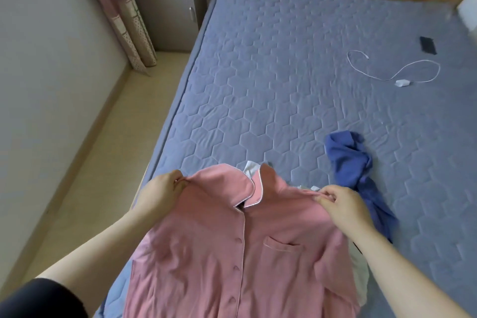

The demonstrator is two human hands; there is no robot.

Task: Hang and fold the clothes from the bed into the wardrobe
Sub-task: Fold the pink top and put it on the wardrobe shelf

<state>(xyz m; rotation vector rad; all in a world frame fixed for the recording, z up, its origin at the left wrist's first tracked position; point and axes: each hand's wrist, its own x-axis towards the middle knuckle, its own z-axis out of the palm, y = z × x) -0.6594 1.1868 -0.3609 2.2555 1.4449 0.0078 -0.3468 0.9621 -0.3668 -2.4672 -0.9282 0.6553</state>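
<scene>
A pink button-up shirt [232,245] with white piping and a chest pocket hangs in front of me over the near corner of the bed [284,72]. My left hand [161,192] pinches its left shoulder. My right hand [340,204] pinches its right shoulder. A crumpled blue garment [353,160] lies on the bed just beyond my right hand. A pale garment [360,279] shows from behind the shirt's right side.
A white charging cable with its plug [400,77] and a dark phone [428,45] lie on the far right of the grey-blue quilted mattress. A grey bedside cabinet [167,8] and a patterned curtain [126,23] stand at the far left. Beige floor runs along the bed's left side.
</scene>
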